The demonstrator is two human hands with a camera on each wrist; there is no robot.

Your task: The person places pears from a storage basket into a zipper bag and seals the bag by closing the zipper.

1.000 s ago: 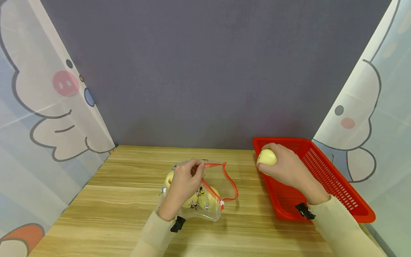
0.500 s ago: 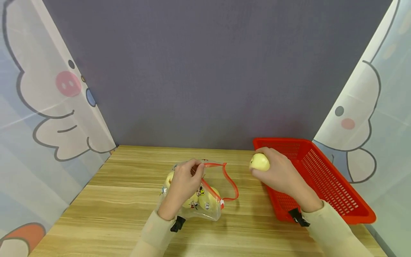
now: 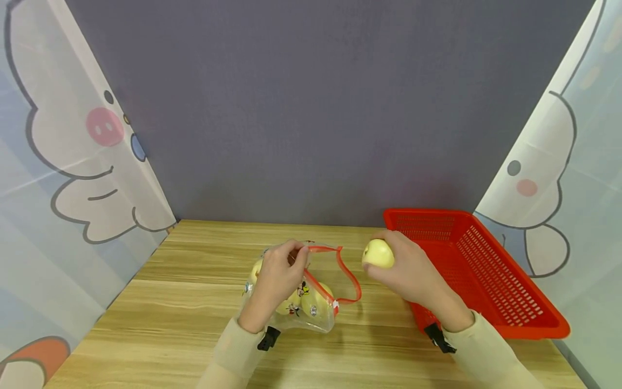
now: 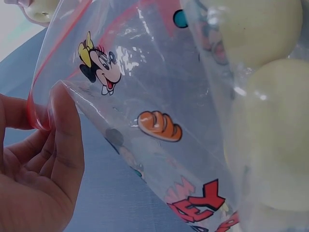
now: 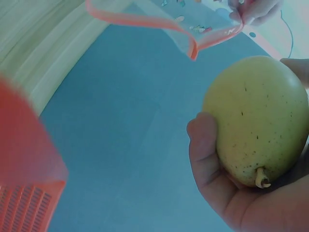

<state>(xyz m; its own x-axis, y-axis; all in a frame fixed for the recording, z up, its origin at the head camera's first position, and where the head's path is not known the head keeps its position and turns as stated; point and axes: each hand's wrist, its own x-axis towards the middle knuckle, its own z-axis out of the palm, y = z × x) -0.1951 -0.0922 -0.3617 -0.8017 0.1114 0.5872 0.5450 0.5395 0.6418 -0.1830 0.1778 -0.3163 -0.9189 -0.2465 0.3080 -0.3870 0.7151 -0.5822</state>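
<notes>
"What's under it all?"

"A wood-grain worktop (image 3: 170, 302). On its right stands a red basket (image 3: 478, 270) with slotted walls, partly hidden by the right arm."

"And next in size?"

"The clear bag (image 3: 303, 323), lying left of the basket. Its mouth, edged with a red band (image 3: 347, 273), gapes toward the basket."

"How are the hands?"

"The left hand (image 3: 281, 273) pinches the bag's edge between thumb and fingers; the left wrist view gives that pinch close up, where the head view shows mostly the back of the hand. The right hand (image 3: 413, 267) curls round a single fruit (image 3: 378, 254), thumb on one side, fingers on the other."

"Where is that one?"

"Held up between basket and bag, near the bag's mouth but apart from it."

"Any inside the bag?"

"At least three bagged fruits (image 3: 316, 302), pale yellow too. The left wrist view adds a bread print (image 4: 159, 126) on the film."

"Anything smaller?"

"A short stem (image 5: 262, 179) on the held one, plain only in the right wrist view, along with dark specks on the skin."
</notes>
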